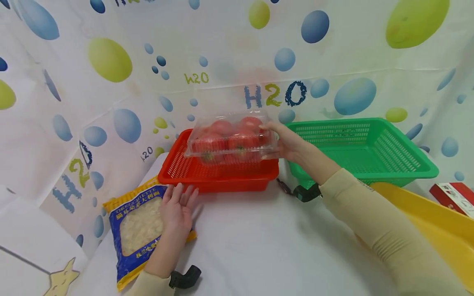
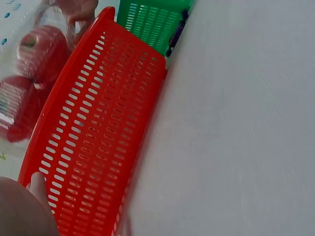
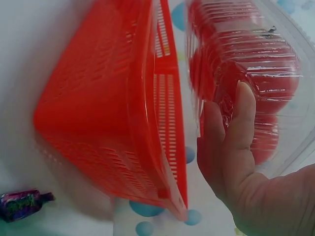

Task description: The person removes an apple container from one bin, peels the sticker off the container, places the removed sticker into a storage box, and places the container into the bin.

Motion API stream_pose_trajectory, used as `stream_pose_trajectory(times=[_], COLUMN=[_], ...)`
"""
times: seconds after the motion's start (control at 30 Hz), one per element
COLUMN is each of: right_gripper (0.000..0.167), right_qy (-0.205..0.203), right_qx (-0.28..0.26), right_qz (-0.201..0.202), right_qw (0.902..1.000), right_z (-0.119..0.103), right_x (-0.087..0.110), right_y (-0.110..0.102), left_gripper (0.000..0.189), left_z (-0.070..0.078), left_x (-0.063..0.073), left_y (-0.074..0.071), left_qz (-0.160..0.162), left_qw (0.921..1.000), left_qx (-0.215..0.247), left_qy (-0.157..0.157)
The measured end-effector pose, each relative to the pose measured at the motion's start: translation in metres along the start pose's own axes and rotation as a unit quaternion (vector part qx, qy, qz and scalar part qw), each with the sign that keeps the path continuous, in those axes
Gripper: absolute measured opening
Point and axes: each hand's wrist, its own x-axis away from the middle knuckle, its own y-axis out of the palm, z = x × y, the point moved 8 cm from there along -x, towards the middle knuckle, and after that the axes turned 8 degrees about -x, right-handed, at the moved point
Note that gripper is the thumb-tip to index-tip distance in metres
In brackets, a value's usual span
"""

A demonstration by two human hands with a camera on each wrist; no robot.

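Note:
A clear plastic box of tomatoes point(image 1: 230, 137) hangs tilted over the red basket point(image 1: 218, 184). My right hand point(image 1: 283, 142) grips the box at its right end; in the right wrist view, thumb and fingers curl round the ribbed plastic point(image 3: 275, 83). Several red tomatoes show through the box. At the basket's front left corner is my left hand point(image 1: 177, 209), palm up with its fingers extended. In the left wrist view, a fingertip of that hand point(image 2: 37, 191) lies right at the basket's slotted wall point(image 2: 98, 128).
A blue and yellow bag of orecchiette pasta point(image 1: 142, 222) lies beside and partly beneath my left forearm. To the right stands a green basket point(image 1: 407, 176), with a yellow container point(image 1: 437, 230) nearer me and a red and white box point(image 1: 453, 197). A small dark packet point(image 3: 22, 204) lies near the red basket.

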Motion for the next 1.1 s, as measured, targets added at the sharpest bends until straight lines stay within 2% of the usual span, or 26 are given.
stream_pose_trajectory(times=[0.2,0.57,0.87,1.1], right_gripper=[0.065,0.068,0.066,0.065], right_qy=[0.008,0.027,0.040,0.037], right_qx=[0.016,0.018,0.050,0.051], right_qz=[0.019,0.022,-0.001,-0.011], right_qw=[0.9996,0.9992,0.9979,0.9980], right_z=[-0.002,0.007,0.005,0.004], right_x=[-0.025,-0.062,-0.075,-0.083], right_y=[-0.001,0.005,0.016,0.024], left_gripper=[0.070,0.067,0.069,0.067], left_z=[-0.008,-0.012,-0.014,-0.008], left_x=[-0.003,-0.004,-0.002,-0.003], left_y=[0.011,0.018,0.012,0.014], left_qz=[0.032,0.041,0.054,0.047], left_qw=[0.9992,0.9973,0.9973,0.9974], left_qx=[0.023,0.055,0.044,0.043], left_qy=[0.011,0.026,0.025,0.035])
